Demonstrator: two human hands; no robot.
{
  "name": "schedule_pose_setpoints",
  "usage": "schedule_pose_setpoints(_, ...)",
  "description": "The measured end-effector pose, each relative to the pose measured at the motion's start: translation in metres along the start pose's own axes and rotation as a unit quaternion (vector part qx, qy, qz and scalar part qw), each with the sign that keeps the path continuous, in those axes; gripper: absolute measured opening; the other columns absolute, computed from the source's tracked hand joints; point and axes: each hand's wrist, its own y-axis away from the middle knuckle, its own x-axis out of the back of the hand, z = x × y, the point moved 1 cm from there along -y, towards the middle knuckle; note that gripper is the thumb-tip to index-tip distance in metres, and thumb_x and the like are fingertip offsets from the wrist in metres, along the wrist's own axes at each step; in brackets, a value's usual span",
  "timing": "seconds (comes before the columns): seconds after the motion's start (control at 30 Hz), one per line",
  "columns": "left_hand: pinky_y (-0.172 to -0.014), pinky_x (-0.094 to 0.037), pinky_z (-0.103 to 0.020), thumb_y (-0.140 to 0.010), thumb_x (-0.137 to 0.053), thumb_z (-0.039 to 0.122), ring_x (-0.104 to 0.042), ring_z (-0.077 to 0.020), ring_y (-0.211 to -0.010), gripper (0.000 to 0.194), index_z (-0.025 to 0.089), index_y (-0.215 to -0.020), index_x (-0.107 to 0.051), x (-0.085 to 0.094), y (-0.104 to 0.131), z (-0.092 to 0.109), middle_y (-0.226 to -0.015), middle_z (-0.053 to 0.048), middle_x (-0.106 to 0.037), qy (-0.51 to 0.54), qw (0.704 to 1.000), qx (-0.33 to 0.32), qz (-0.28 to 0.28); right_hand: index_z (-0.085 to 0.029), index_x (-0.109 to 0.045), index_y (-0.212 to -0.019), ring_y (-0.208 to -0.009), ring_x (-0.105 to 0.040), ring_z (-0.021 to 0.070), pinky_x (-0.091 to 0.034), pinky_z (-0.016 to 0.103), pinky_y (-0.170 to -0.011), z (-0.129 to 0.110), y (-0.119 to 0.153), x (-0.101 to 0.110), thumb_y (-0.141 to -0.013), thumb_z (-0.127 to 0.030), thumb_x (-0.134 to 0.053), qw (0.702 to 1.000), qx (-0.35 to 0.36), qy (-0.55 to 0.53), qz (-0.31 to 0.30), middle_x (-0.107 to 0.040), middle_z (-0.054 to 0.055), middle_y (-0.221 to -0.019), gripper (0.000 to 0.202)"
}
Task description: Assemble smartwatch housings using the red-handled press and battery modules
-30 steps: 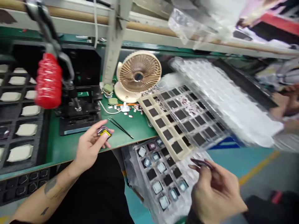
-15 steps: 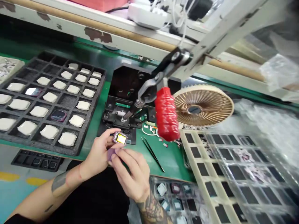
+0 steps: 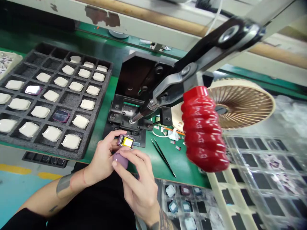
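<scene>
Between the fingers of my left hand (image 3: 102, 159) is a small purple watch case (image 3: 126, 141), its inside facing up with a yellow-edged part showing. My left hand is closed around it at the front of the black press. My right hand (image 3: 140, 182) pinches a smooth purple back cover (image 3: 120, 160) with thumb and fingers, just below the case and close to my left palm. Whether the cover touches the case is hard to see. Black tweezers (image 3: 163, 157) lie on the green mat, right of my hands.
A black toggle press (image 3: 141, 89) with a red handle (image 3: 203, 131) stands ahead. At left, a grey foam tray (image 3: 82, 153) holds several cream pieces and dark-faced purple cases. A round fan (image 3: 242, 103) and compartment trays (image 3: 230, 183) are on the right.
The view has moved closer to the press, whose red handle looks larger. My right fingers have shifted on the purple cover, so more of its smooth face shows. My left hand still holds the case.
</scene>
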Motion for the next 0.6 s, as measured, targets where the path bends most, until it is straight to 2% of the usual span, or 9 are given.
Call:
schedule_pose_setpoints(0.07, -0.086, -0.067, -0.027, -0.101, -0.085, 0.029, -0.087, -0.0225, -0.097, 0.050, 0.019, -0.145, -0.063, 0.001, -0.001, 0.002, -0.113, -0.010, -0.087, 0.025, 1.000, 0.012, -0.012, -0.026, -0.078, -0.138, -0.133, -0.071, 0.0276, -0.065, 0.051, -0.111, 0.009, -0.004, 0.006, -0.097, 0.004, -0.070, 0.996, -0.053, -0.068, 0.035, -0.076, 0.012, -0.138, 0.051)
schedule_pose_setpoints(0.13, -0.085, -0.068, -0.028, -0.104, -0.081, 0.027, -0.088, -0.0235, -0.098, 0.052, 0.018, -0.150, -0.058, 0.002, -0.001, 0.005, -0.118, -0.013, -0.087, 0.038, 0.999, 0.010, -0.030, -0.028, -0.078, -0.136, -0.128, -0.073, 0.0262, -0.066, 0.048, -0.108, 0.023, -0.008, 0.013, -0.098, 0.000, -0.073, 0.979, -0.125, -0.125, 0.107, -0.078, 0.010, -0.136, 0.047)
schedule_pose_setpoints(0.2, -0.085, -0.069, -0.031, -0.108, -0.074, 0.024, -0.088, -0.0253, -0.098, 0.052, 0.017, -0.154, -0.053, 0.004, 0.000, 0.006, -0.121, -0.015, -0.086, 0.037, 0.998, 0.003, -0.046, -0.029, -0.079, -0.131, -0.129, -0.074, 0.0263, -0.067, 0.045, -0.105, 0.038, -0.010, 0.019, -0.098, -0.004, -0.077, 0.959, -0.176, -0.152, 0.163, -0.078, 0.009, -0.135, 0.040)
schedule_pose_setpoints(0.23, -0.086, -0.069, -0.032, -0.109, -0.071, 0.023, -0.089, -0.0261, -0.100, 0.051, 0.017, -0.156, -0.052, 0.005, 0.001, 0.006, -0.122, -0.016, -0.086, 0.032, 0.998, -0.001, -0.054, -0.028, -0.081, -0.127, -0.130, -0.074, 0.0265, -0.066, 0.045, -0.105, 0.043, -0.012, 0.021, -0.098, -0.006, -0.079, 0.956, -0.186, -0.152, 0.171, -0.078, 0.009, -0.135, 0.037)
schedule_pose_setpoints(0.33, -0.094, -0.068, -0.033, -0.110, -0.067, 0.019, -0.087, -0.0271, -0.111, 0.053, 0.018, -0.160, -0.050, 0.007, 0.004, 0.005, -0.128, -0.016, -0.085, 0.001, 0.997, -0.020, -0.081, -0.029, -0.083, -0.124, -0.127, -0.074, 0.0266, -0.064, 0.046, -0.107, 0.049, -0.017, 0.022, -0.097, -0.007, -0.082, 0.969, -0.172, -0.123, 0.130, -0.078, 0.009, -0.134, 0.035)
schedule_pose_setpoints(0.47, -0.108, -0.064, -0.034, -0.111, -0.068, 0.019, -0.082, -0.0267, -0.127, 0.057, 0.021, -0.165, -0.051, 0.007, 0.008, 0.001, -0.145, -0.015, -0.079, -0.043, 0.992, -0.053, -0.104, -0.031, -0.082, -0.126, -0.125, -0.071, 0.0274, -0.062, 0.051, -0.109, 0.040, -0.024, 0.015, -0.097, -0.009, -0.082, 0.988, -0.122, -0.073, 0.058, -0.079, 0.008, -0.132, 0.036)
schedule_pose_setpoints(0.53, -0.105, -0.064, -0.032, -0.113, -0.068, 0.023, -0.083, -0.0244, -0.122, 0.052, 0.022, -0.163, -0.054, 0.007, 0.007, 0.000, -0.142, -0.013, -0.081, -0.049, 0.993, -0.049, -0.093, -0.031, -0.081, -0.125, -0.126, -0.070, 0.0277, -0.061, 0.052, -0.110, 0.038, -0.026, 0.011, -0.099, -0.010, -0.080, 0.992, -0.105, -0.062, 0.039, -0.080, 0.007, -0.131, 0.034)
schedule_pose_setpoints(0.6, -0.093, -0.066, -0.027, -0.115, -0.066, 0.027, -0.085, -0.0203, -0.107, 0.042, 0.022, -0.157, -0.058, 0.007, 0.006, -0.001, -0.130, -0.011, -0.085, -0.044, 0.996, -0.040, -0.073, -0.031, -0.081, -0.125, -0.127, -0.070, 0.0272, -0.061, 0.052, -0.112, 0.037, -0.025, 0.007, -0.100, -0.009, -0.077, 0.992, -0.100, -0.063, 0.034, -0.080, 0.007, -0.133, 0.033)
